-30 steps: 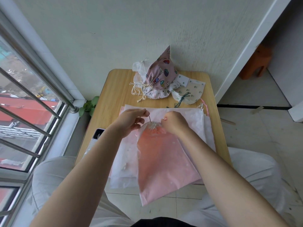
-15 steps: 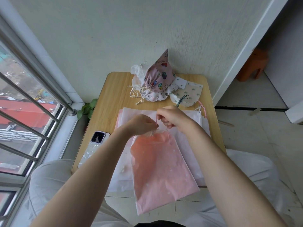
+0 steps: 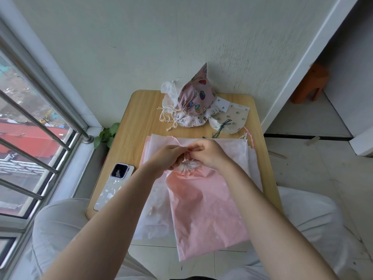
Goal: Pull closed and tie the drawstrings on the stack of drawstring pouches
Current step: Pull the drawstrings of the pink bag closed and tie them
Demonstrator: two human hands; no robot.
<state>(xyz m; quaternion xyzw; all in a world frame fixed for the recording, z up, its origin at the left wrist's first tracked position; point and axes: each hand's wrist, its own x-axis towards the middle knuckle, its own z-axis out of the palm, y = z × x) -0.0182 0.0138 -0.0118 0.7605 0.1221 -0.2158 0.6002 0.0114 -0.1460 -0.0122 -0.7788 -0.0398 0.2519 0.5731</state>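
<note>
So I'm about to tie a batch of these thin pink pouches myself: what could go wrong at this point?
1. Both hands, left hand and right hand, pinch the thin pink drawstring right at the gathered mouth; a hard tug might tear the crinkly film.
2. The pink pouch hangs past the table edge, so it may slide toward the lap.
3. The phone lies close beside the left forearm and could get knocked.

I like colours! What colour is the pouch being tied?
Pink with small pale spots: the pouch, seen in the head view.
</note>
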